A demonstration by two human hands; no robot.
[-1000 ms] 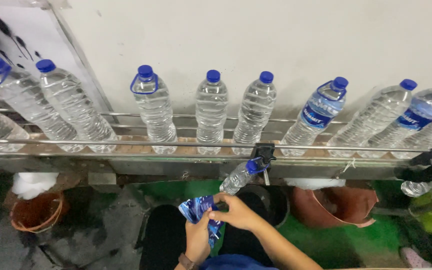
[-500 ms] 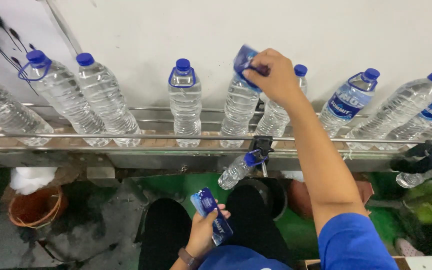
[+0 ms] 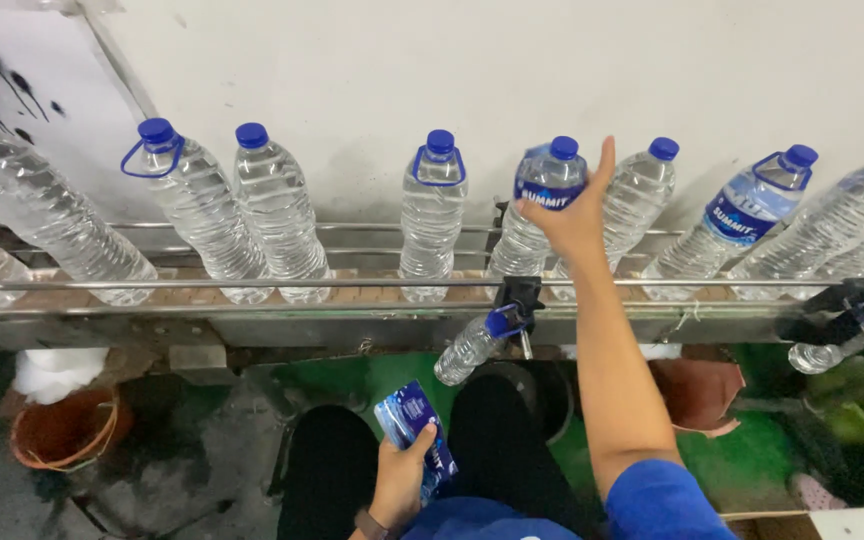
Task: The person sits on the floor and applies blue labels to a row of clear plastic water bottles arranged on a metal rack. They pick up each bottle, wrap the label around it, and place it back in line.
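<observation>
Clear water bottles with blue caps stand in a row on a conveyor [image 3: 252, 285] in front of a white wall. My right hand [image 3: 577, 215] reaches up and grips a blue label sleeve [image 3: 542, 188] that sits around the shoulder of one bottle [image 3: 517, 250], thumb pointing up beside the cap. My left hand [image 3: 402, 480] rests low over my lap, holding a stack of blue label sleeves [image 3: 407, 412]. To the right, one bottle [image 3: 742, 220] wears a blue label. The bottles to the left [image 3: 432, 215] [image 3: 277, 215] are bare.
A small bottle [image 3: 472, 345] hangs clamped under the conveyor's metal rail, and another [image 3: 822, 355] hangs at the right. An orange bucket [image 3: 62, 430] and a white cloth [image 3: 52, 370] sit on the floor at left. A brown bucket [image 3: 702, 390] stands at right.
My right hand rose from my lap with a label sleeve, held it over a bottle's cap, then drew it down onto the shoulder. The bottles have shifted rightward in view.
</observation>
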